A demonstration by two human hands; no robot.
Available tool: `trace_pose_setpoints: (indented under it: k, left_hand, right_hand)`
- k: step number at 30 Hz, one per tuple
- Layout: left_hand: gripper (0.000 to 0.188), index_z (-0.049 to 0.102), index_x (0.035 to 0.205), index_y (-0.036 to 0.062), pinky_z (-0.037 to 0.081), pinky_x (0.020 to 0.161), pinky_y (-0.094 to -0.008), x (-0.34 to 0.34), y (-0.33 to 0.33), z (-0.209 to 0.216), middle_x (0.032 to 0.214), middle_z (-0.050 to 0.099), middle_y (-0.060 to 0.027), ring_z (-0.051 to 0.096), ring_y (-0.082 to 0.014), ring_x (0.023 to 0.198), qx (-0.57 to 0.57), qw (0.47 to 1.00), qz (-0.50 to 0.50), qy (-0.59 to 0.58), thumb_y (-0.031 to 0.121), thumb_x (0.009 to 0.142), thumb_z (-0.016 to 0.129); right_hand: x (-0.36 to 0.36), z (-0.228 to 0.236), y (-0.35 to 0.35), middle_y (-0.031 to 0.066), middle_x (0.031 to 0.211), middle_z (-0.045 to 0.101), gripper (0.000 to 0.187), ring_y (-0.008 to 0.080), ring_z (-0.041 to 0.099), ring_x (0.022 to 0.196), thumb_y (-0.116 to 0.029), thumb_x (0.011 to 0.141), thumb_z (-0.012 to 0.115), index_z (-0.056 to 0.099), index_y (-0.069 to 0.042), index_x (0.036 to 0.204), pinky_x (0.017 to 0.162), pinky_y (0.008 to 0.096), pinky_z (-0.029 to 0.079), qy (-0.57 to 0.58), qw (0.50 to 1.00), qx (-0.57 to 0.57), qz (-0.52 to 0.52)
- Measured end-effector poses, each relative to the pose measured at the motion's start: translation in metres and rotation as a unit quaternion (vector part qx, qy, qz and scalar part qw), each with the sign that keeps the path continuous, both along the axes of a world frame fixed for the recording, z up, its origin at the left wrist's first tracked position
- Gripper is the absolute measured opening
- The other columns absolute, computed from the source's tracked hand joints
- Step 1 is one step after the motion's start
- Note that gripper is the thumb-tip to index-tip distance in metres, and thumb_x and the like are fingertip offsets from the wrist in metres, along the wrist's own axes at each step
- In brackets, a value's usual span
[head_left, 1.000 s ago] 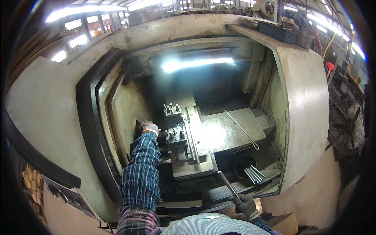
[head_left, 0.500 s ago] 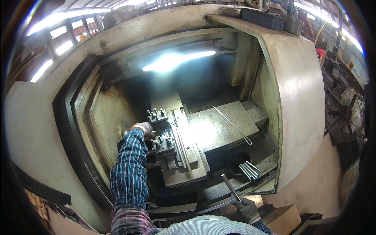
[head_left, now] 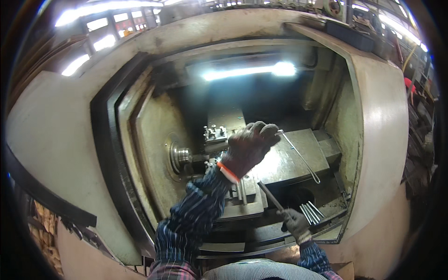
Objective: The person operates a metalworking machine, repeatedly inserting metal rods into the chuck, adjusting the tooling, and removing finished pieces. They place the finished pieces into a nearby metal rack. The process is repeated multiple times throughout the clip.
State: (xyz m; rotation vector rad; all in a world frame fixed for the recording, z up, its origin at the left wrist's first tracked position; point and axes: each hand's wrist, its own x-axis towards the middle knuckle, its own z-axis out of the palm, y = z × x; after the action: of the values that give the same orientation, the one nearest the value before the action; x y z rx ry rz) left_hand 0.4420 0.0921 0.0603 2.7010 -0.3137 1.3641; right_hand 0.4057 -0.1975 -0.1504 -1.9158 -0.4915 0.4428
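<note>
My left hand (head_left: 252,145), in a dark glove with an orange-edged cuff, is over the metal bed of a lathe. Its curled fingers are at the upper end of a thin hooked metal rod (head_left: 299,156); the fingertips are hidden, so I cannot tell whether they grip it. The rod lies across a flat metal plate (head_left: 305,142). My right hand (head_left: 295,223), in a grey glove, is closed round the lower end of a metal bar (head_left: 270,196), which tilts up to the left. The spindle chuck (head_left: 182,155) is left of my left hand.
A tool holder with bolts (head_left: 214,134) stands behind my left wrist, a second one partly hidden under it. Several short metal bars (head_left: 311,212) lie right of my right hand. The machine's casing (head_left: 380,140) surrounds the opening, and a lamp tube (head_left: 247,72) glows at the back.
My left hand has moved from beside the chuck rightward to the hooked rod's end. My right hand has risen with its bar into the machine opening. The view has shifted.
</note>
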Motion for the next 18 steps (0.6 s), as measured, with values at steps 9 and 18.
trace_pose_setpoints:
  k: [9, 18]
  left_hand:
    - [0.057, 0.059, 0.134, -0.0012, 0.031, 0.037, -0.0223, -0.28, -0.03, 0.05, 0.066, 0.056, -0.0001, 0.042, -0.0063, 0.043, -0.782, 0.622, -0.049, 0.012, 0.035, 0.093, 0.074]
    - [0.049, 0.059, 0.138, 0.0016, 0.015, 0.035, -0.0185, -0.457, -0.057, 0.027, 0.069, 0.064, -0.0006, 0.027, -0.0002, 0.037, -0.601, 0.682, 0.357, -0.214, 0.031, 0.099, 0.066]
  right_hand:
    - [0.118, 0.053, 0.203, 0.0095, 0.086, 0.075, 0.052, 0.0247, 0.073, 0.079, -0.06, 0.096, 0.058, 0.075, -0.012, 0.107, 0.067, 0.0405, 0.057, -0.281, 0.936, -0.125, 0.17]
    - [0.123, 0.1, 0.321, 0.0154, 0.089, 0.074, 0.043, 0.0345, 0.072, 0.087, -0.05, 0.093, 0.062, 0.076, -0.01, 0.095, 0.079, 0.0465, 0.056, -0.397, 0.826, -0.259, 0.304]
